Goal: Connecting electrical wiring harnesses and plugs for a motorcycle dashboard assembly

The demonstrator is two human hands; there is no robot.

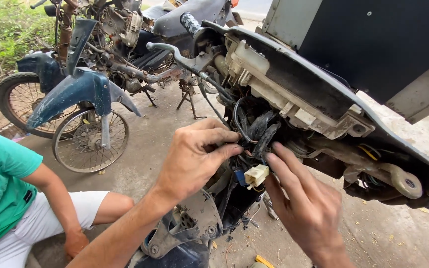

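**Hands crowded in a motorcycle's wiring**

Head view: the left hand [194, 156] pinches black wires [254, 131]; the right hand [306, 203], fingers together, touches a cream connector [256, 175] at centre. The open handlebar housing [319, 106] hems them at 1 o'clock. Bare concrete ground [393, 233] lies at 4 o'clock; a stripped motorcycle [83, 87] stands at 10, a seated person [11, 198] at 8.

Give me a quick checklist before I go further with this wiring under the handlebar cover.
1. Left hand grips the black wire bundle: ok.
2. Right hand fingers beside the cream connector: ok.
3. Connector unplugged from its mate: cannot tell.
4. Blue connector in view: ok, partly hidden.
5. Brake lever apart from both hands: ok.
6. Seated person apart from the wiring: ok.
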